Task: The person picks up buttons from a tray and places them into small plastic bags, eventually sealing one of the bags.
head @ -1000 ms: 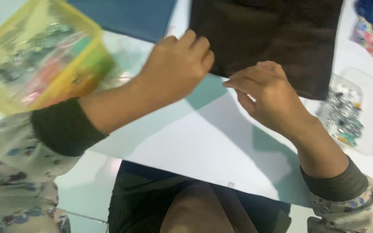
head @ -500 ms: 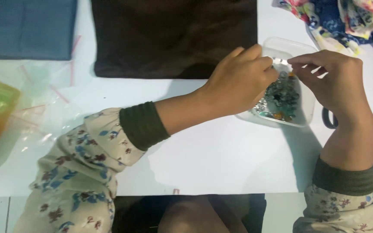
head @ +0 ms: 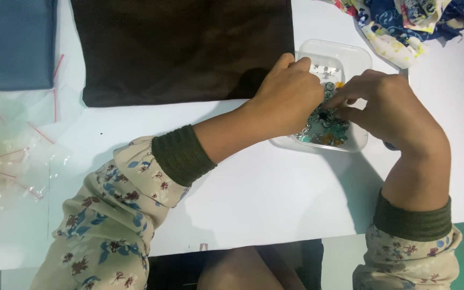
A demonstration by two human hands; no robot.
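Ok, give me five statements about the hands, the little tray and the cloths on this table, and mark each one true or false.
1. Both hands are at the clear plastic tray of small beads. True.
2. The left hand rests on the blue cloth. False: it is at the tray, far from that cloth.
3. A dark brown cloth lies left of the tray. True.
4. The tray is empty. False: it holds small teal and silver pieces.
5. The right hand reaches into the tray with its fingers. True.
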